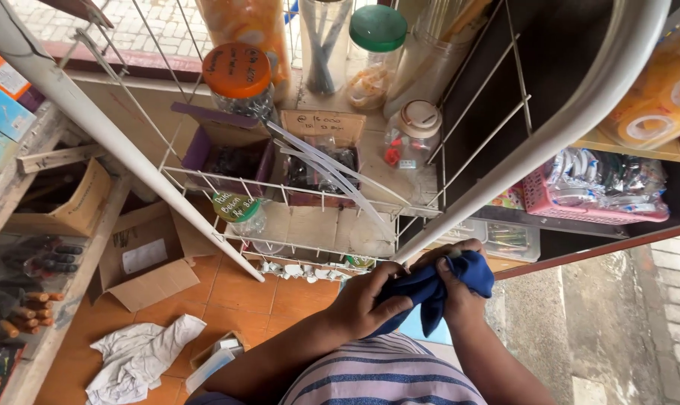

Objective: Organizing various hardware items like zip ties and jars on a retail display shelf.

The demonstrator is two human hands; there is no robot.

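While both hands bunch a blue cloth (430, 289) at the low end of a white metal pole (550, 135), L hand (366, 300) grips the cloth's left side w/ fingers curled, R hand (460, 289) is clenched over its top right; cloth touches pole's end; wire rack (302, 195) w/ boxes sits just behind; orange-lid jar (239, 79) up top; white rag (141, 356) lies on orange tile floor (242, 292), well apart.
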